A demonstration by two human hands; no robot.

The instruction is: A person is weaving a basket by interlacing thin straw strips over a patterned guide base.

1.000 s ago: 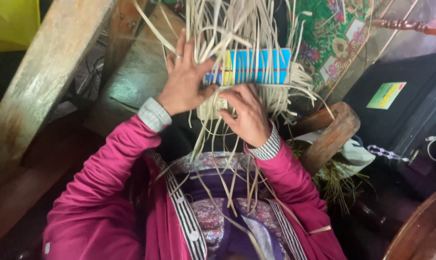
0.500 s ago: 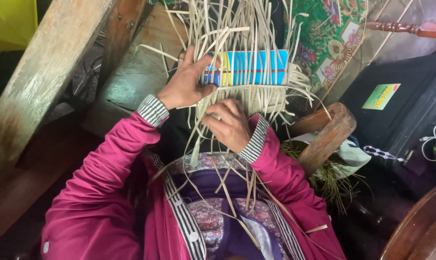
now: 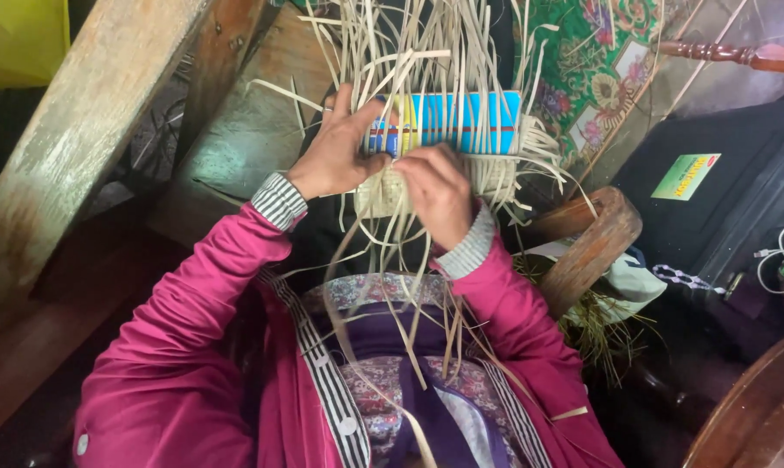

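Observation:
A blue box [image 3: 461,123] lies among pale straw strips [image 3: 427,52] that are woven around it into a small mat [image 3: 383,195]. My left hand [image 3: 336,152] grips the left end of the box and the weave, thumb on the box's front. Just below the box, my right hand [image 3: 435,191] pinches straw strips at the woven edge. Loose strip ends hang down over my lap [image 3: 392,347] and fan upward past the box. I wear pink sleeves with striped cuffs.
A wooden beam [image 3: 89,130] slants at the left. A curved wooden chair arm [image 3: 596,247] stands to the right of my arm, a green flowered cloth [image 3: 600,61] behind it. A black bag [image 3: 721,208] with a green label sits at right, white cables beside it.
My right hand has shifted up and left along the woven edge, closer to the box. My left hand's fingers have closed from spread onto the box's left end.

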